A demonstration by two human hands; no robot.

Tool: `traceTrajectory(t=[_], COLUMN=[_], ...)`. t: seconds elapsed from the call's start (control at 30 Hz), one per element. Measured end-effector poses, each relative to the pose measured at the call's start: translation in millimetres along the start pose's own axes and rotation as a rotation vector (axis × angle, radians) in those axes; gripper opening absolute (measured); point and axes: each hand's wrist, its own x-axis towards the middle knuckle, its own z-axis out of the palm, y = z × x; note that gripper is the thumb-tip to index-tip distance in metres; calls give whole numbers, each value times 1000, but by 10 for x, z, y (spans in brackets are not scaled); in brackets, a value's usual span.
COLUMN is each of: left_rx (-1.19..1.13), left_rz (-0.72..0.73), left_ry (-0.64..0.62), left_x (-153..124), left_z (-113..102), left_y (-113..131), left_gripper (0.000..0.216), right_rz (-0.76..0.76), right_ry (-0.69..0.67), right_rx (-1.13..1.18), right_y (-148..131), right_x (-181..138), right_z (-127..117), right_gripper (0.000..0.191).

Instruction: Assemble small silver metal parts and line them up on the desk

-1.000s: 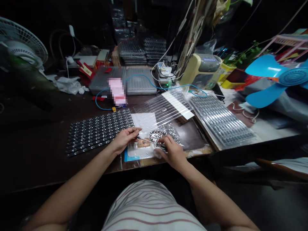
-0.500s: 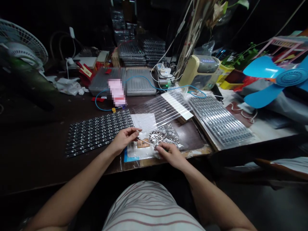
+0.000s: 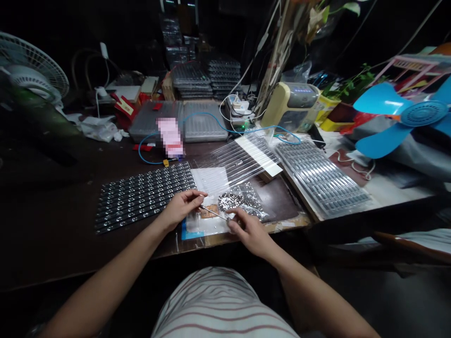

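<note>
Between my two hands runs a thin, shiny metal rod [image 3: 215,212], slanting down to the right. My left hand [image 3: 181,205] pinches its upper end between thumb and fingers. At the lower end my right hand [image 3: 247,229] is closed on it; a small part at those fingertips is too small to make out. Below the rod lies a small orange-brown block [image 3: 209,211] on a white sheet with a blue edge [image 3: 193,234]. Just beyond my right hand is a heap of small shiny metal pieces [image 3: 229,201] on clear plastic.
Left of my hands lies a row of black tubes with white marks [image 3: 144,197]. Clear tubes [image 3: 229,157] lie beyond, under a white strip [image 3: 259,152]. A tray of silvery tubes [image 3: 324,178] is at right, near a blue fan [image 3: 423,114]. A blue cable [image 3: 211,112] crosses the back.
The fingers of my right hand have shifted slightly at the rod's lower end. My left hand keeps its pinch. The whole view has moved a little.
</note>
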Motion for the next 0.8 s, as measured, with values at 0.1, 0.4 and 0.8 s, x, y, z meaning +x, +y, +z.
traceTrajectory(t=[0.1,0.4,0.8], left_rx=[-55,17,633], left_rz=[-41,105,337], left_ry=[40,-7,390], left_x=[22,-12,163], left_z=[16,-8,-477], left_y=[-48,-105,-22], left_gripper=[42,35,23], right_rz=[-109,12,272], right_ry=[268,104,614], right_rx=[-249,-7,-713], right_y=[13,-16,1114], right_x=[-34,-6,-358], right_z=[38,53,-699], right_gripper=[35,26,29])
